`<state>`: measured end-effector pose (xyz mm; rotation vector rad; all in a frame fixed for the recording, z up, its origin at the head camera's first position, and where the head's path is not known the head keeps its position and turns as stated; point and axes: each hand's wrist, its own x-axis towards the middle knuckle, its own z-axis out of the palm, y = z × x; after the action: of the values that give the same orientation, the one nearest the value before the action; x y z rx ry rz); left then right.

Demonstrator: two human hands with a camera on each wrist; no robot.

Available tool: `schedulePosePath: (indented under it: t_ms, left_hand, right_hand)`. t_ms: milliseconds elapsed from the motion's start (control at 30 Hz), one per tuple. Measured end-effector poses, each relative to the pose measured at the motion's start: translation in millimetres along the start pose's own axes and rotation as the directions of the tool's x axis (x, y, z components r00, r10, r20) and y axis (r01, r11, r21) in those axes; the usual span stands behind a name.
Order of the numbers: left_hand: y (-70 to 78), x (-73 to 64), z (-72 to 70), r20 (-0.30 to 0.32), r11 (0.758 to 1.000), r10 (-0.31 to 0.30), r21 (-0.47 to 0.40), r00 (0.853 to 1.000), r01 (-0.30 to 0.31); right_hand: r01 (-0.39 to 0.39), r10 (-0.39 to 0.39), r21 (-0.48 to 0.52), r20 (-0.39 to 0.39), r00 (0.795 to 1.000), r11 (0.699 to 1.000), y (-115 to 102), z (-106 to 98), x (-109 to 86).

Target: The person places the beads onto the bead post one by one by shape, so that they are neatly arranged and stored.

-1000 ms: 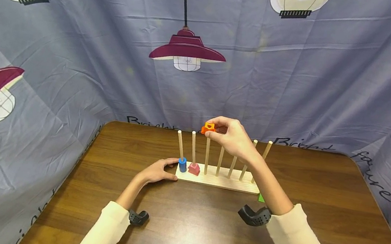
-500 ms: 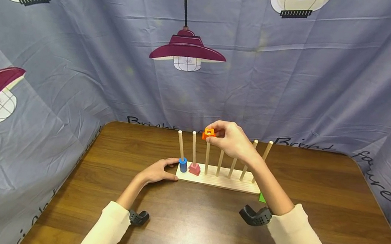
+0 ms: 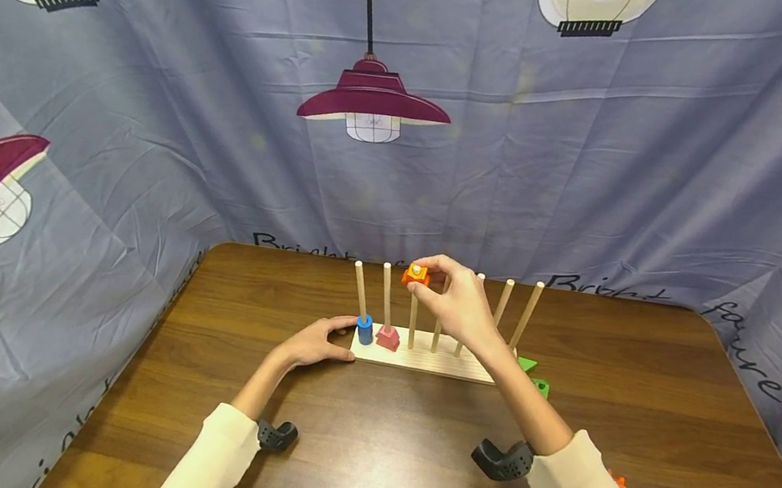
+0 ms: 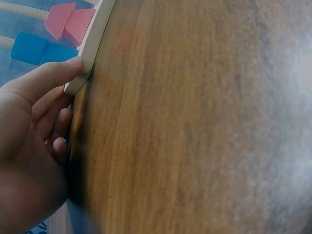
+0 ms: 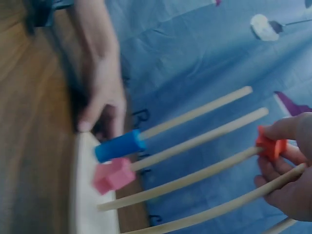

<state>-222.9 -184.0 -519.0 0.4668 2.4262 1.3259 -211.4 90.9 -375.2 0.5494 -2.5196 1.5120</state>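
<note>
A wooden peg board [image 3: 445,363] with a row of upright dowels lies across the table. My left hand [image 3: 311,342] grips its left end, thumb at the front edge [image 4: 74,68] and other fingers behind. Blue cylinder beads [image 3: 364,330] sit at the foot of the first dowel, and pink angular beads [image 3: 388,338] at the second. My right hand [image 3: 457,294] pinches an orange bead [image 3: 416,276] around the top of the third dowel [image 3: 413,323], whose tip shows through the hole. In the right wrist view, thumb and fingers hold this orange bead [image 5: 271,144] from both sides.
Green beads [image 3: 541,387] lie at the board's right end, partly behind my right forearm. Something small and orange-red [image 3: 619,481] peeks out beside the right sleeve. A patterned curtain [image 3: 464,162] hangs behind the wooden table [image 3: 374,461].
My right hand has come down with the orange bead, and the third dowel's tip now shows through it. The right forearm has shifted, uncovering more green beads. The left hand stays put.
</note>
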Motion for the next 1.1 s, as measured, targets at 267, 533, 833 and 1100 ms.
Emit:
schedulePosePath:
  t_ms: [267,533,833,1100]
  left_hand:
    - [-0.6,1.6,1.5,-0.004,1.000,-0.021,-0.011,1.000,0.021]
    - [0.3,2.0,0.9,0.001,1.000,-0.025,-0.007,1.000,0.025]
    - [-0.2,0.9,-1.0,-0.005,1.000,-0.016,0.009,1.000,0.016]
    - [-1.2,3.2,1.0,-0.013,1.000,0.024,-0.017,1.000,-0.024]
  right_hand:
    - [-0.015,0.039,0.140,-0.172,0.984,0.990,16,16,-11.3]
    - [-0.083,0.116,0.207,-0.152,0.982,0.975,51,37,-23.5]
    - [-0.277,0.294,0.217,-0.047,0.955,0.936,104,72,-44.3]
    - [-0.345,0.354,0.188,-0.018,0.935,0.920,107,73,-43.8]
